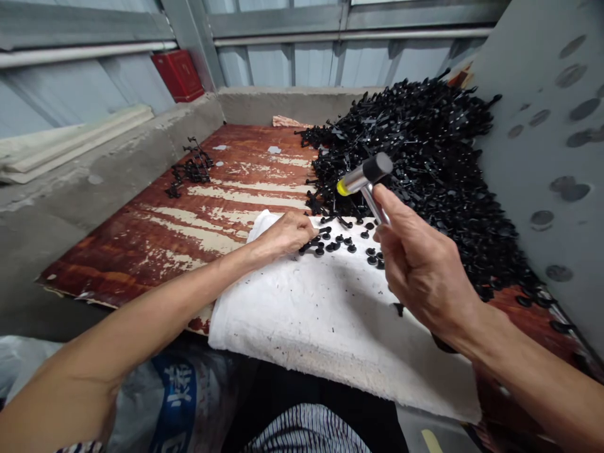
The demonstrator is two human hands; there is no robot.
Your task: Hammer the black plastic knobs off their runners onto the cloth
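While the right hand (419,264) grips the metal handle of one small hammer (365,176), its head raised over the white cloth (325,314), the left hand (285,234) rests on that cloth with its fingers pressed together, pinching one black plastic piece (312,244). About a dozen loose black pieces (349,242) lie on the cloth just beside the left fingertips, between the two hands. One large heap of black parts (425,163) fills the table's far right corner, and one small cluster (191,170) sits near the left edge of the red table (179,220). One red box (178,74) stands behind the far left corner. Blue print on the bag (182,396) below the near edge is too blurred to read
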